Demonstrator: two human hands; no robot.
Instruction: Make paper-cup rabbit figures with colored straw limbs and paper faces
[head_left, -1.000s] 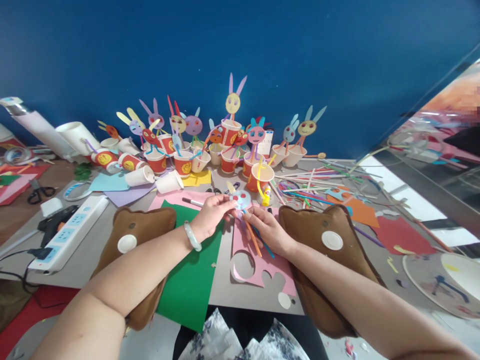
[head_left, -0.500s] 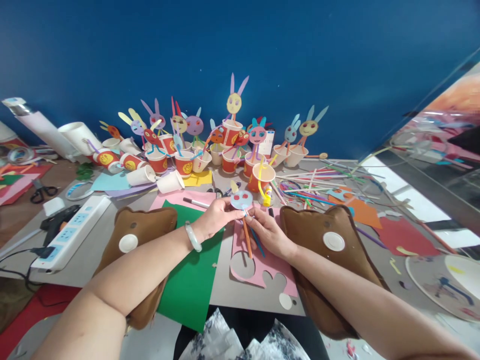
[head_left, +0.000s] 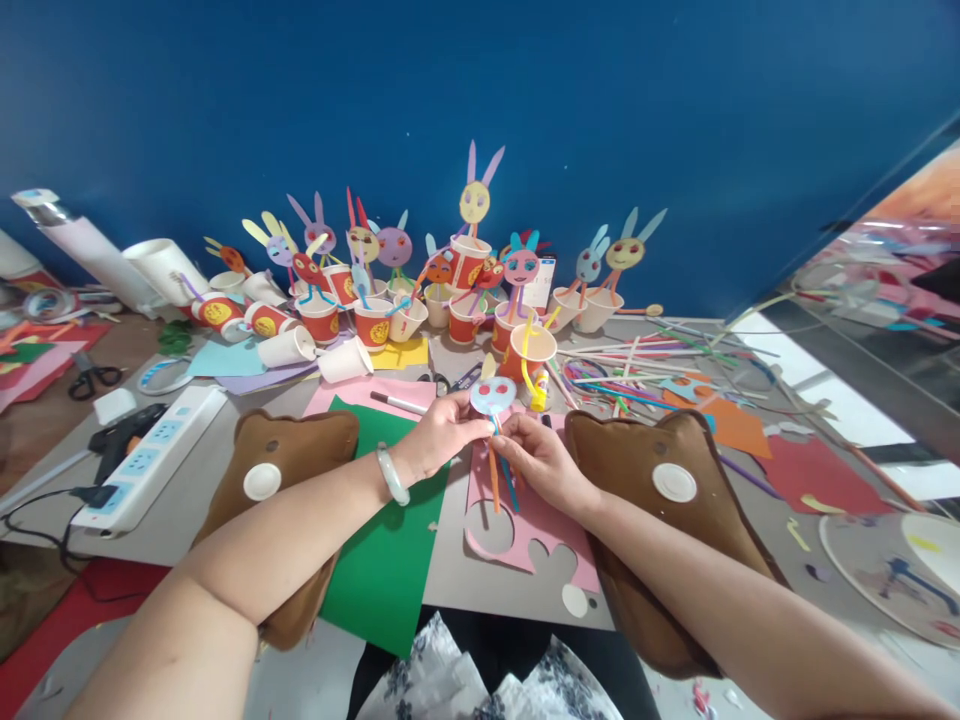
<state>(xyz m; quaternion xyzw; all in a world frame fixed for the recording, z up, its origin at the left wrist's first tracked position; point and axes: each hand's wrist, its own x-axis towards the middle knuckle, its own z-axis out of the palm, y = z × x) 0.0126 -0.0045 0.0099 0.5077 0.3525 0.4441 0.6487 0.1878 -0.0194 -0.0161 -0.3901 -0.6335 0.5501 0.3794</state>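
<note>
Between my hands is a paper puppet [head_left: 493, 396] with a round pale-blue face and pink eye spots. An orange strip [head_left: 494, 483] and a blue strip [head_left: 510, 482] hang below the face. My left hand [head_left: 452, 432], a pale bangle on its wrist, is closed on the puppet's left edge, thumb near the base of the face. Closed just under the face, my right hand [head_left: 541, 457] pinches the top of the strips. Beneath them lies pink paper [head_left: 525, 530] with round and heart-shaped cut-outs. Green paper [head_left: 379, 570] lies under my left forearm.
Brown cushions [head_left: 281, 500] lie under both forearms, the other cushion [head_left: 675, 530] on the right. Several paper cups with rabbit-like puppets [head_left: 521, 268] line the blue wall. Loose coloured strips [head_left: 622, 365] are heaped at right. A white power strip [head_left: 154, 455] and black scissors [head_left: 91, 378] lie at left.
The blue strip has swung closer to the orange one, and both now hang more nearly parallel. My hands keep hold of the puppet; the whole view has shifted slightly.
</note>
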